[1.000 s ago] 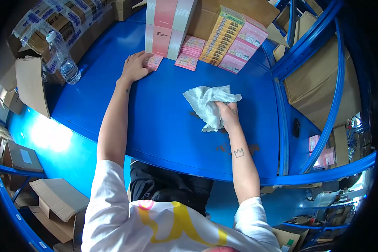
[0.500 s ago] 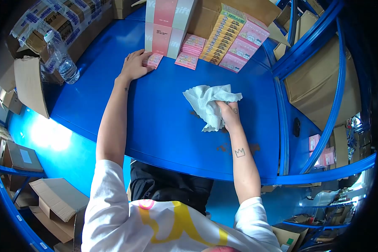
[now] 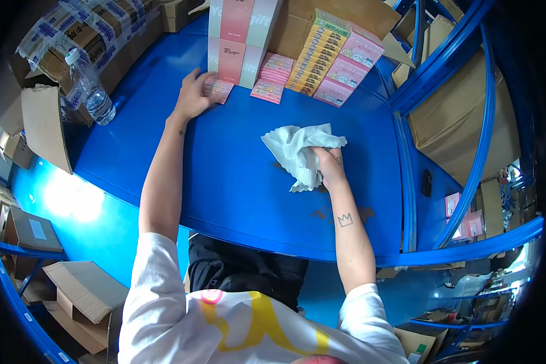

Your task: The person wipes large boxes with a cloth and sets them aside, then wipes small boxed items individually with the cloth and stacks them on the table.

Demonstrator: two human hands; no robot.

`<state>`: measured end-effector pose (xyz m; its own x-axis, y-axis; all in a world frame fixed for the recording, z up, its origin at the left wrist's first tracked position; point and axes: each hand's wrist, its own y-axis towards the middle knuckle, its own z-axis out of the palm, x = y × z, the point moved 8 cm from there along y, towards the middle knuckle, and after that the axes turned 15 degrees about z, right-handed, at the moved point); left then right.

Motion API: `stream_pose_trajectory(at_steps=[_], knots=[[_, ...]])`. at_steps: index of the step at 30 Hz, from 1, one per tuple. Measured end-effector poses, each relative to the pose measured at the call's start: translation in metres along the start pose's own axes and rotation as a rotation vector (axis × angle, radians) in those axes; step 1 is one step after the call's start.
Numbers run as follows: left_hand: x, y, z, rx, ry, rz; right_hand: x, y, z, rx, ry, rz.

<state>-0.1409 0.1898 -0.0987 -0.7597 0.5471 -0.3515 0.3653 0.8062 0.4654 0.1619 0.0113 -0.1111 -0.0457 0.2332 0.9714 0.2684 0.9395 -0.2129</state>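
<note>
My right hand (image 3: 329, 166) is closed around a crumpled, pale textured cloth (image 3: 297, 148) above the blue shelf surface (image 3: 242, 194). Brownish marks show on the surface beneath and beside it. Farther back, my left hand (image 3: 193, 96) has its fingers apart at the left side of a flat pink packet (image 3: 222, 91). The fingers hide part of that packet, and whether they touch it I cannot tell. Just behind stand tall pink-and-grey gift boxes (image 3: 233, 60). To their right are a pile of pink packets (image 3: 275, 68) and one more flat packet (image 3: 267, 90).
Stacked yellow boxes (image 3: 317, 56) and pink boxes (image 3: 346, 74) stand at the back right. A clear water bottle (image 3: 95, 96) is at the left, beside a taped carton (image 3: 88, 36). Blue shelf posts (image 3: 409, 182) border the right side. Open cartons (image 3: 85, 291) lie lower left.
My left hand's fingers have lifted and curled slightly beside the pink packet. My right hand keeps the cloth in nearly the same place. The whole view has shifted a little.
</note>
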Motion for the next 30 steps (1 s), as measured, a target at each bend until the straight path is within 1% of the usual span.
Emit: stream_pose_trajectory(at_steps=[3,4,5,6,7,8,9,11,13,14,18,19,23,24,28,29,30], knots=[[-0.010,-0.008,-0.030,-0.392,-0.065,0.053,-0.013,0.007,-0.011,0.029,0.201,0.086],[-0.037,-0.008,-0.038,-0.423,-0.048,0.215,-0.018,0.012,-0.014,0.025,0.209,0.083],[-0.067,-0.010,-0.041,-0.451,-0.032,0.379,-0.026,0.019,-0.016,0.071,0.282,0.089],[-0.082,-0.007,-0.021,-0.315,-0.056,0.402,-0.033,0.026,-0.017,0.117,0.355,0.095],[-0.110,-0.008,-0.007,-0.279,-0.032,0.509,-0.039,0.031,-0.018,0.163,0.426,0.099],[-0.120,-0.010,0.006,-0.263,-0.021,0.562,-0.041,0.033,-0.017,0.211,0.493,0.104],[-0.129,-0.011,0.019,-0.247,-0.011,0.614,-0.041,0.031,-0.018,0.209,0.491,0.102],[-0.124,-0.011,0.057,-0.230,0.087,0.617,-0.040,0.027,-0.016,0.198,0.509,0.125],[-0.131,-0.006,0.071,-0.214,0.186,0.627,-0.037,0.023,-0.015,0.182,0.533,0.142],[-0.130,-0.004,0.074,-0.215,0.185,0.635,-0.035,0.021,-0.015,0.178,0.537,0.136],[-0.133,0.001,0.060,0.210,0.006,0.456,-0.032,0.017,-0.012,0.160,0.653,0.165],[-0.134,-0.001,0.062,0.208,0.006,0.458,-0.032,0.017,-0.014,0.159,0.652,0.163],[-0.138,-0.010,0.056,-0.133,0.217,0.538,-0.036,0.024,-0.013,0.312,0.893,0.112],[-0.143,-0.009,0.050,-0.134,0.216,0.540,-0.032,0.022,-0.013,0.310,0.893,0.109],[-0.139,-0.002,0.056,0.194,-0.003,0.316,-0.025,0.015,-0.013,0.343,0.963,0.143],[-0.140,-0.002,0.059,0.194,-0.007,0.320,-0.025,0.014,-0.014,0.338,0.962,0.141],[-0.138,-0.003,0.061,0.124,-0.003,0.289,-0.023,0.013,-0.013,0.367,0.946,0.133]])
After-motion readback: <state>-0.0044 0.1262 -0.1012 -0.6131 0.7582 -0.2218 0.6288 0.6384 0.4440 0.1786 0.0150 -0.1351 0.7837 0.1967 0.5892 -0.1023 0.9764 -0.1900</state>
